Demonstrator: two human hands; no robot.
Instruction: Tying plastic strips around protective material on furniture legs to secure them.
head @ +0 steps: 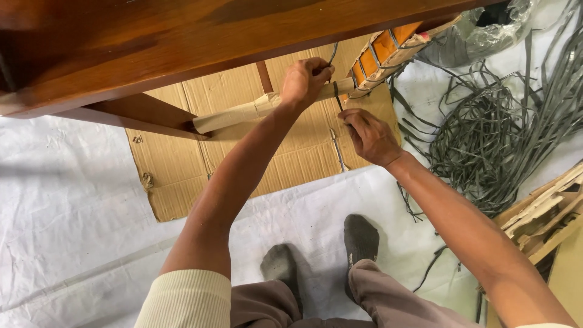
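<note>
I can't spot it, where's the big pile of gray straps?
In the head view, the strap pile lies on the white sheet at the right, beyond the right hand and beside the cardboard.

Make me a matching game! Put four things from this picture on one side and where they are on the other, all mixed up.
Things:
1. left hand
2. right hand
3. pile of grey straps
4. socked feet

Places:
A. heaped on the white sheet at the right
B. gripping the cardboard-wrapped rail
C. pinching a dark strap just below the rail
D. standing on the white sheet at the bottom

Pairs: 1-B, 2-C, 3-A, 4-D
</note>
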